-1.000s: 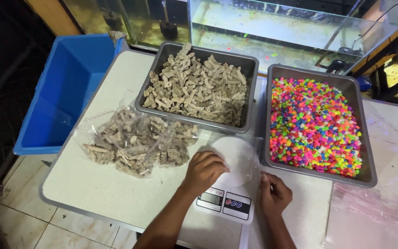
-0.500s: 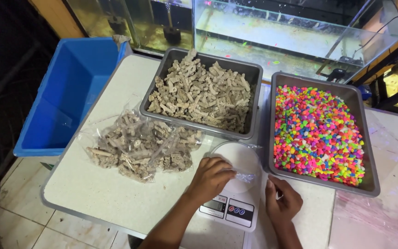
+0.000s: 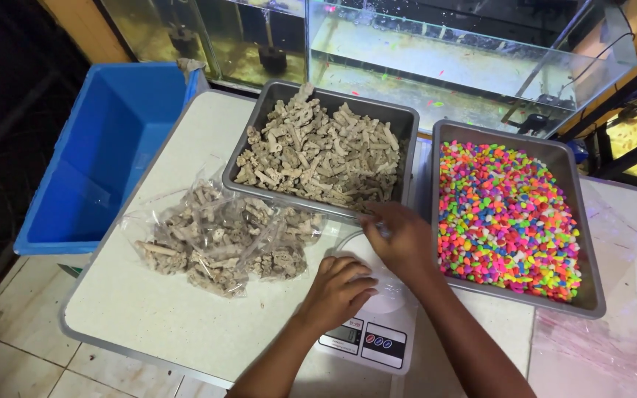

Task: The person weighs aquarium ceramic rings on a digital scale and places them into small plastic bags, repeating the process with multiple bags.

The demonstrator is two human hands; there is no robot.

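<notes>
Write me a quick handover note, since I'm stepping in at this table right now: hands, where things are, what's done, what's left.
Left hand rests palm down on the kitchen scale, over its round plate.
Right hand reaches toward the near rim of the grey tray of beige ceramic pieces; whether it pinches anything I cannot tell.
Filled clear bags of beige pieces lie on the table, left of the scale.
Tray of coloured gravel sits on the right; blue bin on the left.
Done: several bags filled.
Left: both trays remain full.
</notes>
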